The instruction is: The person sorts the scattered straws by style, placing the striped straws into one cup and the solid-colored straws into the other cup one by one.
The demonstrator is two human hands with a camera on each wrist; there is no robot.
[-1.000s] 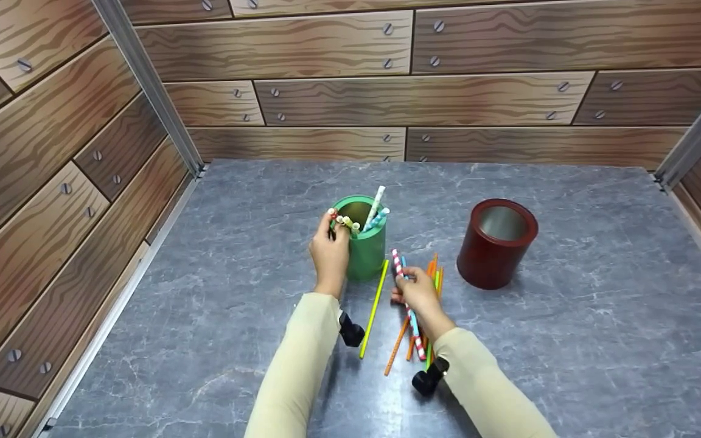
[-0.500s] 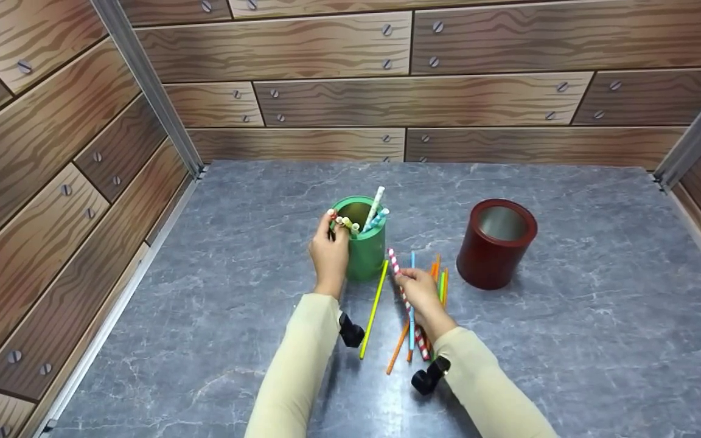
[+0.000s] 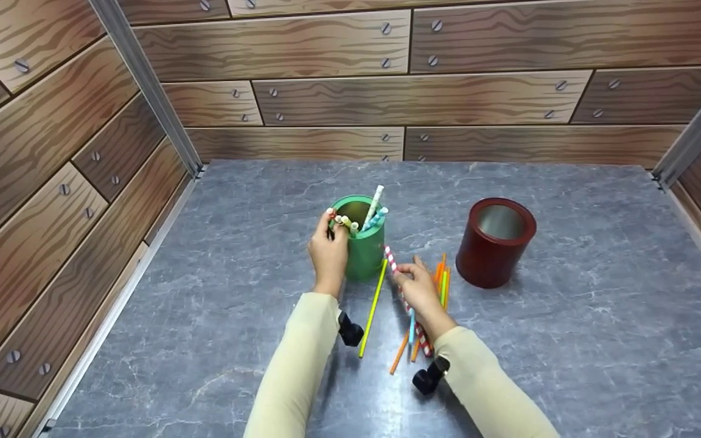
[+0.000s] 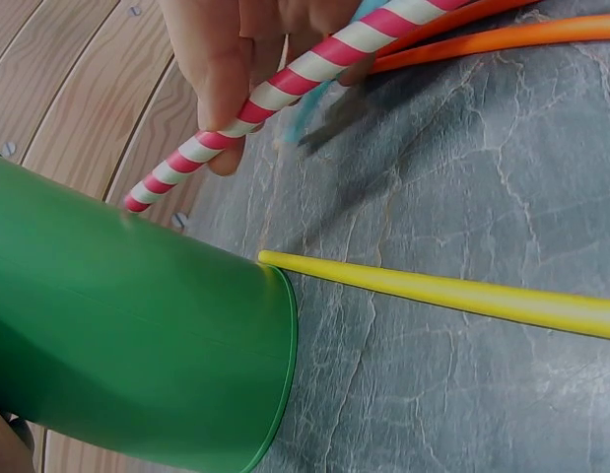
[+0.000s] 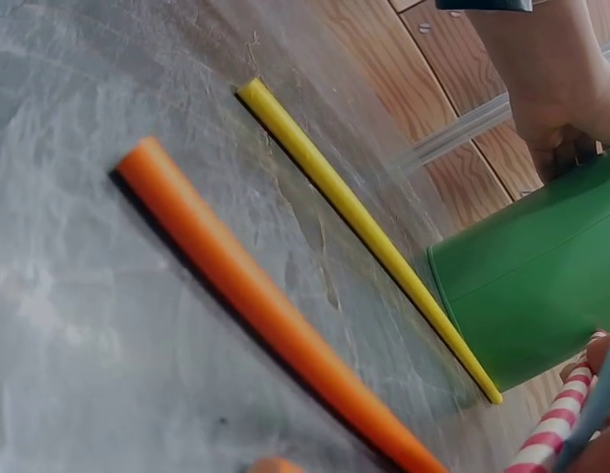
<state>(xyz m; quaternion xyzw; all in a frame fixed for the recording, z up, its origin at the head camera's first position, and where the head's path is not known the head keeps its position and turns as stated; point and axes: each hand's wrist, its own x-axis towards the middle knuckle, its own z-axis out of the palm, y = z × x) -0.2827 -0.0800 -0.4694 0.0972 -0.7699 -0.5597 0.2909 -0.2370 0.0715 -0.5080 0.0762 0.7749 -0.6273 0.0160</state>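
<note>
A red-and-white striped paper straw [image 3: 390, 258] slants up from the pile, pinched between thumb and forefinger of my right hand [image 3: 418, 293]. Its upper end points at the green cup [image 3: 366, 260]; the left wrist view shows this striped straw [image 4: 324, 65] close to the cup's side. A light blue straw [image 3: 411, 328] runs under the right hand, partly hidden. My left hand [image 3: 328, 258] grips the green cup at its rim, fingers over the edge beside several patterned straws [image 3: 345, 221]. Two more, one pale straw [image 3: 374, 204] and one blue-and-white straw [image 3: 377, 218], lean at the right rim.
One yellow straw [image 3: 373, 310] lies alone between the forearms, its far end by the cup's base. Several orange straws [image 3: 400, 353] and a green straw [image 3: 445, 289] lie under and beside the right hand. A dark red cup [image 3: 487, 261] stands to the right.
The right hand has shifted the striped straw slightly left, toward the green cup. The blue straw has separated from it and slid under the hand. The left hand stays at the rim.
</note>
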